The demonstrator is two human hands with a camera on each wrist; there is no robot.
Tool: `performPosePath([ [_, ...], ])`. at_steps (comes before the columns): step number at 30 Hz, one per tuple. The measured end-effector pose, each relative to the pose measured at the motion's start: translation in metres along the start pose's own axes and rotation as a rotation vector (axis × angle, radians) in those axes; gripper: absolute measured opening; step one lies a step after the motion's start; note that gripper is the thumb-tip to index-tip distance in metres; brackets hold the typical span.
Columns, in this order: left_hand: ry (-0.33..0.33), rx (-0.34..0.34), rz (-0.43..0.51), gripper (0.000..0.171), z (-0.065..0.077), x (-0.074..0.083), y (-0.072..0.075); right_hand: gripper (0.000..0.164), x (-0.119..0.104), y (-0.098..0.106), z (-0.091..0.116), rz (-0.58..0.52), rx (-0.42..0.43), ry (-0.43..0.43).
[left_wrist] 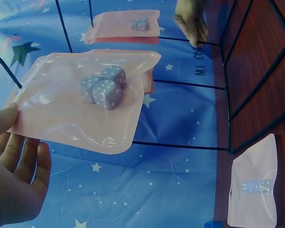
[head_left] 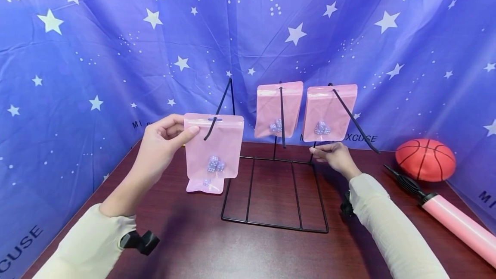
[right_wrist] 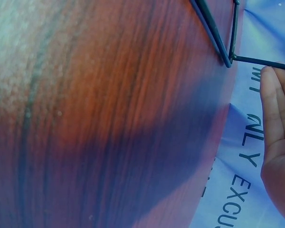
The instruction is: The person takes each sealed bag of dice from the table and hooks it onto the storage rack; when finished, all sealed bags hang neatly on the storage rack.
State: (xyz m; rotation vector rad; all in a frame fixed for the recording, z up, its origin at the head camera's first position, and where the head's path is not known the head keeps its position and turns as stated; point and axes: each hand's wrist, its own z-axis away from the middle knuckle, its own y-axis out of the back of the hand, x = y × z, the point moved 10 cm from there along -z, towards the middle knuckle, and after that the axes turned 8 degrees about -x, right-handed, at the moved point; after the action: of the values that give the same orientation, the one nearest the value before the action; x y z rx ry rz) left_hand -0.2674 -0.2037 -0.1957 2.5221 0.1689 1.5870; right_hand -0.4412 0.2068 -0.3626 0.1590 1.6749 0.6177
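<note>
My left hand pinches the left upper edge of a pink pouch with dice showing through it. A black hook on the left of the wire rack runs through the pouch's hang hole, its tip sticking out in front. Lower down, another pink pouch with dice lies on the table. At the rack's rear right upright, my right hand grips the thin rod below a hanging pouch. In the right wrist view, that hand's fingers touch the black rod, partly cut off by the frame.
Pink pouches with dice hang on the middle hook and the right hook, which jut forward. A red ball and a pink hand pump are on the brown table at right. A starry blue curtain stands behind.
</note>
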Motion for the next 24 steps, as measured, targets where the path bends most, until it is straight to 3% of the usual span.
performPosePath([
  [14,-0.04,0.048,-0.042,0.005,-0.034,-0.013,0.004,0.035,0.002,0.001,-0.003,0.017,0.009,0.004],
  [24,-0.025,0.097,-0.062,0.021,-0.052,-0.024,0.003,0.037,0.001,0.001,-0.001,-0.013,-0.005,0.012],
])
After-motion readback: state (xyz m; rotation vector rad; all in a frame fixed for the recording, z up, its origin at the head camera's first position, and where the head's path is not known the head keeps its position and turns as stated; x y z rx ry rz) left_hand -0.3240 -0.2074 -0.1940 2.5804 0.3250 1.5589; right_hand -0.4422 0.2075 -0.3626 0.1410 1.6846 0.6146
